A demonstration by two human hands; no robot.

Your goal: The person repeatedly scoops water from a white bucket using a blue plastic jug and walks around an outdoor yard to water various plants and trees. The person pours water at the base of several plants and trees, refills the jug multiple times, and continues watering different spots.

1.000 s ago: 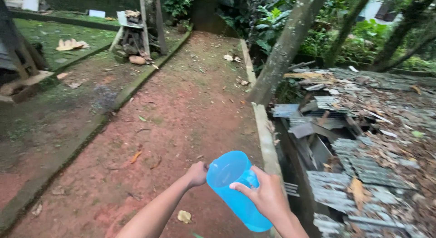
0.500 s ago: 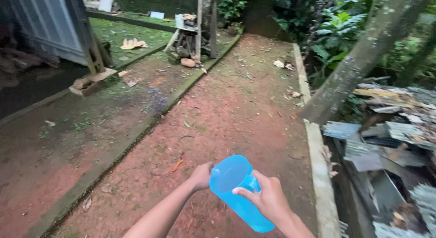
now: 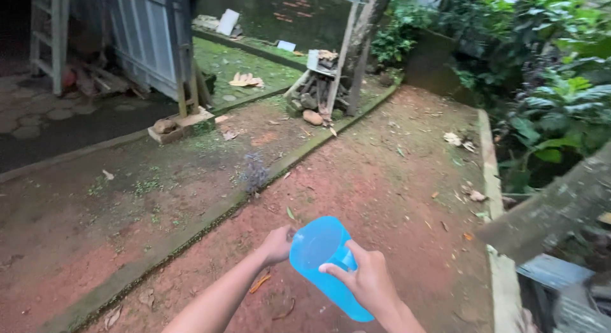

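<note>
Both hands, left hand [image 3: 277, 245] and right hand [image 3: 366, 279], still clamped on blue jug [image 3: 324, 260], view now leftward.

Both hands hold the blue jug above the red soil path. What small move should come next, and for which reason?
Probably level the blue jug and firm up the grip. It tilts, mouth up and away, above the red soil path. The right hand wraps its side, while the left hand only touches near the rim. Whether it holds water cannot be seen.
</note>
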